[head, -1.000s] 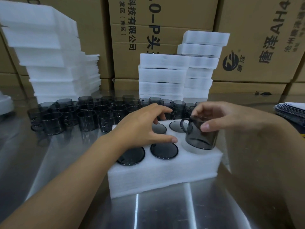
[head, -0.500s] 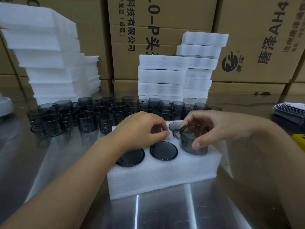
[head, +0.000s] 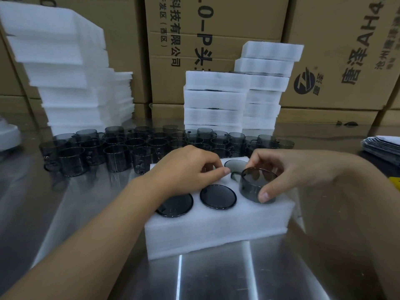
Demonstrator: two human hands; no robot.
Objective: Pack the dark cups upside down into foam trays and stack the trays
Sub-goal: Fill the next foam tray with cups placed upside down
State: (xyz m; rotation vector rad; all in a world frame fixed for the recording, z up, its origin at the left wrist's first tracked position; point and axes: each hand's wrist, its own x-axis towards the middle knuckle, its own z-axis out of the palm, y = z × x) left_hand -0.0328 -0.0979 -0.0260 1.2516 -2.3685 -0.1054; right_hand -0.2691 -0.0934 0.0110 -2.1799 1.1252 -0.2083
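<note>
A white foam tray (head: 216, 230) lies on the steel table in front of me. Dark cups sit upside down in its holes, their round bottoms showing, such as one in the front middle (head: 217, 196). My right hand (head: 287, 169) grips another upside-down dark cup (head: 255, 185) that stands partly sunk in the front right hole, handle pointing left. My left hand (head: 186, 169) rests curled on the tray's middle, thumb and fingers pinched together near that handle; it hides the holes beneath it.
Several loose dark cups (head: 121, 148) crowd the table behind the tray. Two stacks of filled foam trays (head: 216, 98) stand at the back, and a taller pile of foam (head: 65, 72) at the left. Cardboard boxes (head: 216, 29) form the backdrop. Papers (head: 383, 146) lie at right.
My right hand has lowered the cup from above the tray into the front right hole. My left hand's fingers have curled in from a spread pose.
</note>
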